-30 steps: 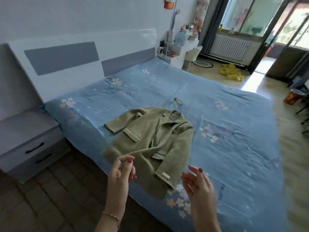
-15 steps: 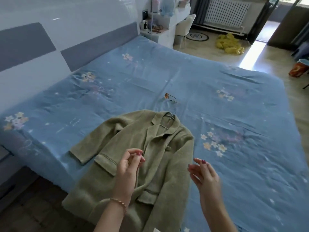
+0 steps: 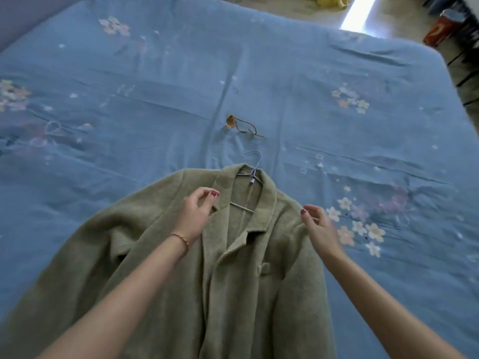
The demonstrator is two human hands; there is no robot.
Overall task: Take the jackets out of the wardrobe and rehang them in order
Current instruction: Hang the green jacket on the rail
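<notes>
An olive-green fuzzy wool jacket (image 3: 166,268) is laid face up on a thin metal wire hanger (image 3: 250,182) across a blue floral bedspread (image 3: 337,141). The left hand (image 3: 194,213) and right hand (image 3: 320,224) are held just over its collar and shoulder, fingers loosely curled, grasping nothing. A small amber tag on a dark cord (image 3: 237,123) is seen just beyond the hanger hook.

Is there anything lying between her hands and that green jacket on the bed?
Nothing visible does. The left hand hovers over the lapel and the right hand is at the shoulder edge of the green jacket. The small orange tag with a cord lies farther up the bed, beyond the hanger hook.
</notes>
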